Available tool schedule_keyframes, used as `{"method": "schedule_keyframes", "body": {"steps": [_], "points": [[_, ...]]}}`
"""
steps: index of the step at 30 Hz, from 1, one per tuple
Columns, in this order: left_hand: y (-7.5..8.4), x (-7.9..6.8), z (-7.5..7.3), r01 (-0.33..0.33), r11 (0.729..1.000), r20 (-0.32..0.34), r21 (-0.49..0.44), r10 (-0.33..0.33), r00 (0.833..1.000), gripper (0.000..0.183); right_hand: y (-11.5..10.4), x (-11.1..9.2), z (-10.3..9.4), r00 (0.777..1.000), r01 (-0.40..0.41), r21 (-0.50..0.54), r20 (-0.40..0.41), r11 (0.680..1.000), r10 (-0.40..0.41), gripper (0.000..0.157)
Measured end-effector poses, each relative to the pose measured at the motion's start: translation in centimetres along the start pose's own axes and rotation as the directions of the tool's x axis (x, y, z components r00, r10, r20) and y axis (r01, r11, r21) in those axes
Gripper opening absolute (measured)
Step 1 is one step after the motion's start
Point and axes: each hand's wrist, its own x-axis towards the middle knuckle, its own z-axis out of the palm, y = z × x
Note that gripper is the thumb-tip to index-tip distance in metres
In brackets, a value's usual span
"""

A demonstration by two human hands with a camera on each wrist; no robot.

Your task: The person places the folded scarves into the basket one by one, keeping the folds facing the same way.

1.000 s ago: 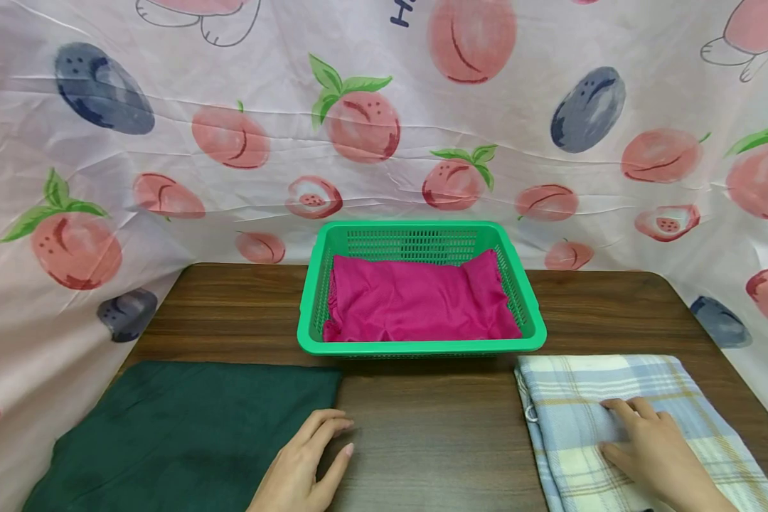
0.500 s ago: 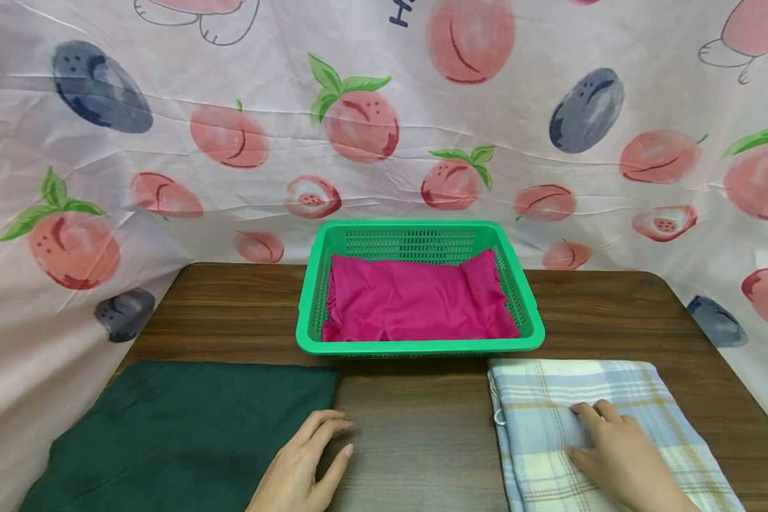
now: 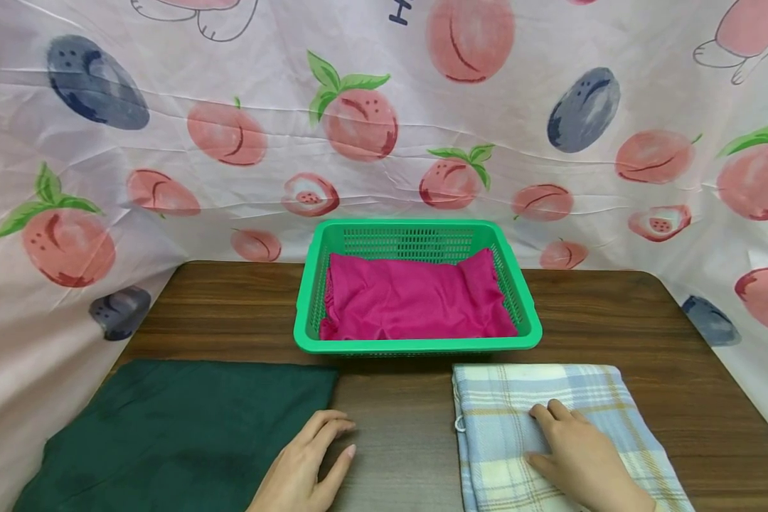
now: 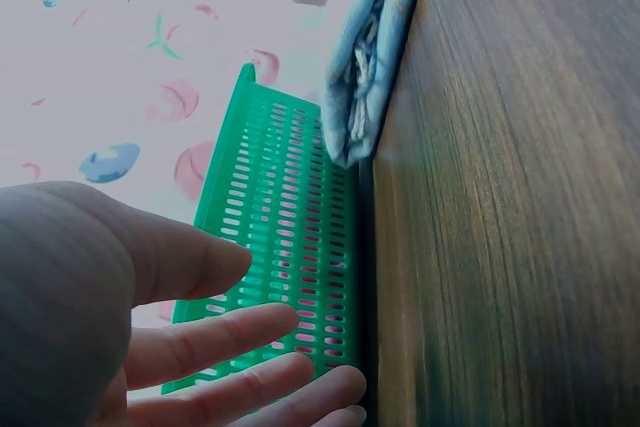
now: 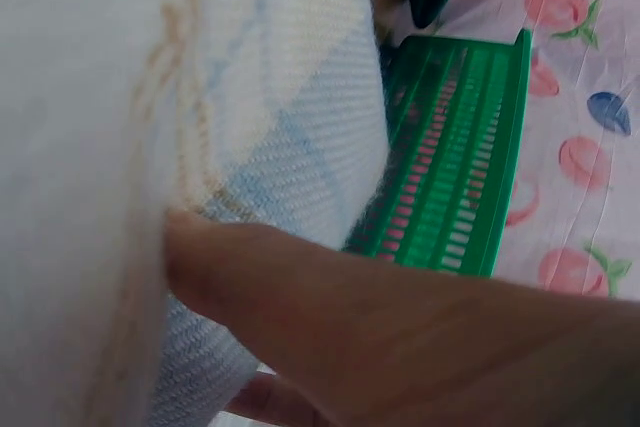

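My right hand (image 3: 579,455) lies on top of a folded plaid blanket (image 3: 493,434) in pale blue, cream and tan, its fingers spread and pressing on the cloth. In the right wrist view the thumb (image 5: 215,262) touches the fabric. A small white loop shows at the blanket's left edge. At the right edge of a folded dark green cloth (image 3: 166,434), my left hand (image 3: 304,462) is relaxed, with nothing in it. Its fingers (image 4: 215,342) look loosely extended in the left wrist view.
A green plastic basket (image 3: 416,346) stands at the back middle of the wooden table (image 3: 397,427), with a folded magenta cloth (image 3: 416,299) inside. Behind the table hangs a white curtain (image 3: 371,199) printed with fruit. Bare wood separates the green cloth from the blanket.
My right hand has slid the plaid blanket leftward across the table, closer to the middle and just in front of the basket. My left hand has stayed in place.
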Motion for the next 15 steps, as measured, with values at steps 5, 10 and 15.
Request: {"method": "schedule_keyframes", "body": {"steps": [5,10,15], "points": [[-0.1,0.0,0.0,-0.030,0.999,-0.004,0.012,0.030,1.000,0.016,-1.2,0.4,0.2,1.000,0.021,0.008,0.002,1.000,-0.021,0.052],[-0.1,0.1,-0.1,-0.044,0.999,0.032,0.023,0.043,0.999,0.017,-2.5,0.6,0.3,1.000,0.027,0.020,0.006,0.999,-0.027,0.051],[-0.1,0.1,-0.1,-0.055,0.998,0.046,0.023,0.054,0.997,0.017,-4.1,0.9,0.5,0.997,0.076,0.019,-0.022,0.997,-0.076,0.050]]}}
